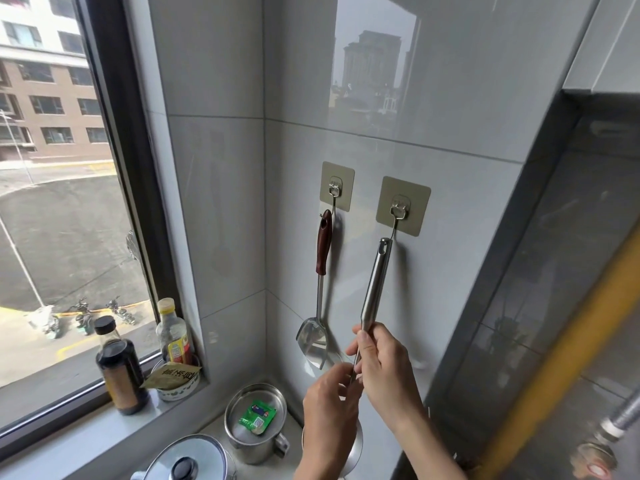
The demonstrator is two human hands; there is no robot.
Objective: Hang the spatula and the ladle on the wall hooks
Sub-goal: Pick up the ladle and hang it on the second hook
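Observation:
The spatula, with a dark red handle and a steel blade, hangs from the left wall hook on the tiled wall. The steel ladle is held upright, and its handle tip with the hole touches the wire of the right wall hook. My right hand grips the ladle's handle low down. My left hand pinches the thin shaft just below it. The ladle's bowl shows partly behind my left forearm.
On the windowsill at left stand a dark sauce bottle, a yellow-capped bottle and a small bowl. A steel mug with a green packet and a pot lid sit on the counter below. A range hood juts out at right.

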